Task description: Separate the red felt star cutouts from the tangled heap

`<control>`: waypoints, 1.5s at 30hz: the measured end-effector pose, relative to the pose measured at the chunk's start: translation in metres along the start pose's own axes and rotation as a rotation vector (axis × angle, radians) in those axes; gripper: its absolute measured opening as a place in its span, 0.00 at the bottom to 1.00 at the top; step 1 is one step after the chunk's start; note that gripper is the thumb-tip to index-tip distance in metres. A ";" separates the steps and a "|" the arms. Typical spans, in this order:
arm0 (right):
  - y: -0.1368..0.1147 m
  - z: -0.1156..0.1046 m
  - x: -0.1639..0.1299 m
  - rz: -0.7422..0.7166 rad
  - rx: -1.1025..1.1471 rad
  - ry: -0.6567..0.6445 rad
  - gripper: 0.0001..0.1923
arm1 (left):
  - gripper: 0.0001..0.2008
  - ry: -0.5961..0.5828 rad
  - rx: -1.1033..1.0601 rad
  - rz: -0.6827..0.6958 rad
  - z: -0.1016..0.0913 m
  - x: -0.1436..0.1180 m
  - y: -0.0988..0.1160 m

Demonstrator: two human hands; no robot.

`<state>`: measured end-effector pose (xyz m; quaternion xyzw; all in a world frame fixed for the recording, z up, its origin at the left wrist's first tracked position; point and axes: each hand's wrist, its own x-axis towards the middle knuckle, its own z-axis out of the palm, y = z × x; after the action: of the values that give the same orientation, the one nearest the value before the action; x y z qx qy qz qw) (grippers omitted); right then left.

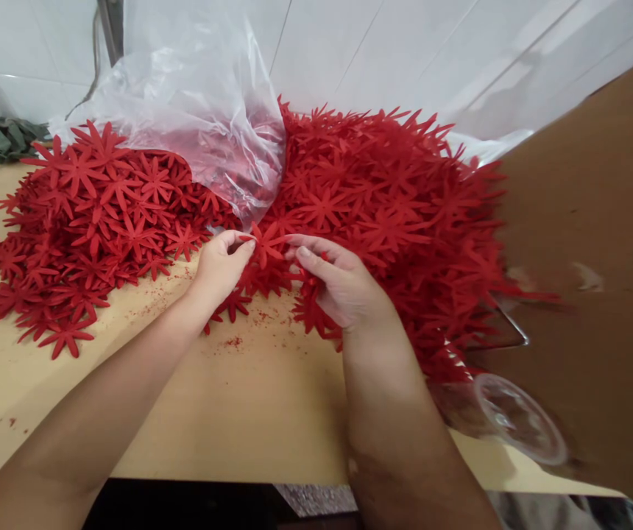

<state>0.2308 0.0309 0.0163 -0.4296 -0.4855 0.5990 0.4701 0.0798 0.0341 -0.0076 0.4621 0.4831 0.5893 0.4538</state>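
Observation:
Between my two hands is a red fabric flower with narrow petals. My left hand pinches one of its petals between thumb and forefinger. On its other side my right hand has its thumb and fingers closed near the petals, with more red petals showing under the palm. What exactly the right hand grips is partly hidden by its own fingers. Behind both hands rises a large heap of the same flowers. A second pile of flowers lies to the left.
A clear plastic bag drapes over the piles. On the right stand a cardboard box and a round clear plastic container; a bent metal wire sticks out nearby. Red scraps dot the tabletop. Dark green cloth lies far left.

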 end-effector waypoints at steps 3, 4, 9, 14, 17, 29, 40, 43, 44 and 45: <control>0.000 -0.003 0.003 -0.012 0.016 0.057 0.13 | 0.02 -0.016 0.017 -0.015 0.000 0.001 -0.003; 0.000 -0.003 0.003 -0.029 0.002 0.061 0.13 | 0.02 -0.030 0.024 -0.014 0.001 0.001 -0.002; 0.005 0.002 0.001 -0.099 -0.187 0.023 0.13 | 0.02 -0.084 0.039 -0.011 0.003 -0.004 0.003; 0.013 0.008 0.005 -0.224 -0.276 0.088 0.09 | 0.03 -0.122 0.148 0.054 0.003 -0.008 0.008; 0.015 0.007 0.008 -0.275 -0.288 0.135 0.08 | 0.03 -0.149 0.200 0.078 0.004 -0.010 0.011; 0.012 0.003 0.009 -0.194 -0.070 0.298 0.18 | 0.08 -0.111 0.270 0.216 0.006 -0.016 0.012; 0.010 0.013 0.007 -0.183 -0.168 0.011 0.20 | 0.12 -0.188 0.029 0.007 0.017 -0.021 0.003; 0.018 0.005 0.009 -0.151 -0.186 -0.009 0.22 | 0.10 -0.147 -0.140 -0.100 0.012 -0.016 0.005; 0.020 0.003 0.010 -0.162 -0.203 0.018 0.24 | 0.10 -0.143 -0.160 -0.108 0.011 -0.015 0.006; 0.021 0.002 0.010 -0.192 -0.231 0.056 0.26 | 0.09 -0.142 -0.162 -0.109 0.010 -0.014 0.007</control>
<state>0.2237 0.0388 -0.0044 -0.4489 -0.5766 0.4791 0.4863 0.0915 0.0210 -0.0012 0.4374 0.4250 0.5667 0.5540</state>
